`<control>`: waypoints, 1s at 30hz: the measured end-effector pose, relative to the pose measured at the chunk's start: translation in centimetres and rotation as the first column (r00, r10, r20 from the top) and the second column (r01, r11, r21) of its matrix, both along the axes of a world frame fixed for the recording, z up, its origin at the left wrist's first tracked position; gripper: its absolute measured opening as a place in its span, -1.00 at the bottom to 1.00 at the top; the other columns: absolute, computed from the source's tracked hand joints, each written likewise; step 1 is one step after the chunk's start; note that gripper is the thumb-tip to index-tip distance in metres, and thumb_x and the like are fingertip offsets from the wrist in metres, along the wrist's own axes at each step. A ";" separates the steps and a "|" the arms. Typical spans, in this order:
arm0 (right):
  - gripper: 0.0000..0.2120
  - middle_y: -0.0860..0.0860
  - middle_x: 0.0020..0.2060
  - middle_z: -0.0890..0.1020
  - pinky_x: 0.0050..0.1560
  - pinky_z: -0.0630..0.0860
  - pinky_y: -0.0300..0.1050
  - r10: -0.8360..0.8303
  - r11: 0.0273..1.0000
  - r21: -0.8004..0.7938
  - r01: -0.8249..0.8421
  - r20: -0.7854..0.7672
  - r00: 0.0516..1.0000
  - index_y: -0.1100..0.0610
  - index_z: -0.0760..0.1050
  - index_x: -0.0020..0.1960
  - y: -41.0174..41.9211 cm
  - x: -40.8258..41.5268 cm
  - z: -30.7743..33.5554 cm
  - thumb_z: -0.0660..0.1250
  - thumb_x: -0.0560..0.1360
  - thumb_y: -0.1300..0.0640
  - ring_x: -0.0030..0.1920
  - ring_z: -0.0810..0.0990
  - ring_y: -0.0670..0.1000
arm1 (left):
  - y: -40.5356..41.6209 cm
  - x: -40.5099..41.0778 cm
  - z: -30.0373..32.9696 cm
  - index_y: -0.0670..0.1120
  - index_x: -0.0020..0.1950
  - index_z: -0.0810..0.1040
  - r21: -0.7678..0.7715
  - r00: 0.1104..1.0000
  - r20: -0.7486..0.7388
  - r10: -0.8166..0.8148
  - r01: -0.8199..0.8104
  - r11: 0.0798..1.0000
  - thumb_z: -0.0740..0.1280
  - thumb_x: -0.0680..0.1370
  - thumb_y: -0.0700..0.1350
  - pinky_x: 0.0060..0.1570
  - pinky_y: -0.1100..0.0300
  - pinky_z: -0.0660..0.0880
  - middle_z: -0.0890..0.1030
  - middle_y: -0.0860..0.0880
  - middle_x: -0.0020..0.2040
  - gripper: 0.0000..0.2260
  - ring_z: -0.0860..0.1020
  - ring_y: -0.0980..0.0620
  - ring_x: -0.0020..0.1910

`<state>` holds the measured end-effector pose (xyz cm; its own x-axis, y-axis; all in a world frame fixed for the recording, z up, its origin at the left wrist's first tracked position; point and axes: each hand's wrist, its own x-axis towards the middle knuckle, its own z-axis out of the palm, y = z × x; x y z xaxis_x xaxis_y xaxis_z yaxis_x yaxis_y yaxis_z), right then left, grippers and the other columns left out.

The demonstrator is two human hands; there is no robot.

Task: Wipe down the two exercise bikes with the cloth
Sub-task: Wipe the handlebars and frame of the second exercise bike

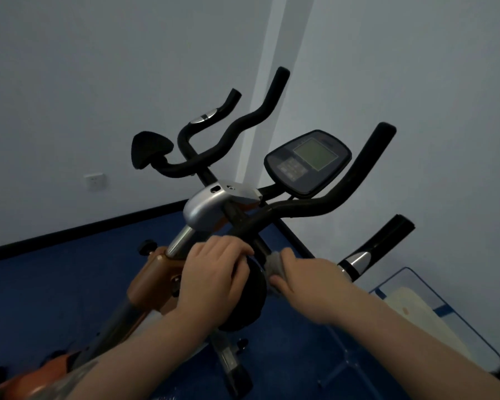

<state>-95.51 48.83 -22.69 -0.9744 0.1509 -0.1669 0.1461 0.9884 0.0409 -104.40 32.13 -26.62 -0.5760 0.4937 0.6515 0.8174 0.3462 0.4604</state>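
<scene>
Cloth (274,265): grey, bunched in the right hand (306,281), whose fingers curl round it and press it against the black handlebar stem of the near exercise bike (202,209). Left hand (214,272): fingers curled over the black round pad beside the stem, gripping it. Console (308,163): mounted above the handlebar (344,194), grey screen blank; its button labels are too blurred to read. Second bike's handlebar (228,137) stands behind, near the wall. Wall socket (94,180) sits low on the wall at left. Floor is blue.
</scene>
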 end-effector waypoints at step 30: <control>-0.61 0.08 -0.05 0.59 -0.27 0.28 -0.03 -0.121 0.993 -0.014 0.121 -0.069 0.990 0.10 0.23 0.20 -1.3 -1.8 -0.5 -0.04 0.63 -0.20 -0.13 0.56 0.15 | 0.1 -0.3 -0.3 -0.04 -0.09 0.59 0.088 0.998 0.061 -0.020 0.015 0.996 0.20 0.57 -0.07 -0.21 0.07 0.44 0.59 0.08 -0.17 -0.82 0.50 0.11 -0.19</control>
<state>-97.29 47.55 -23.18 -0.9584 0.2672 -0.1009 0.2669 0.9636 0.0166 -104.66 32.21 -26.95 -0.6084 0.4467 0.6560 0.7920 0.2884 0.5381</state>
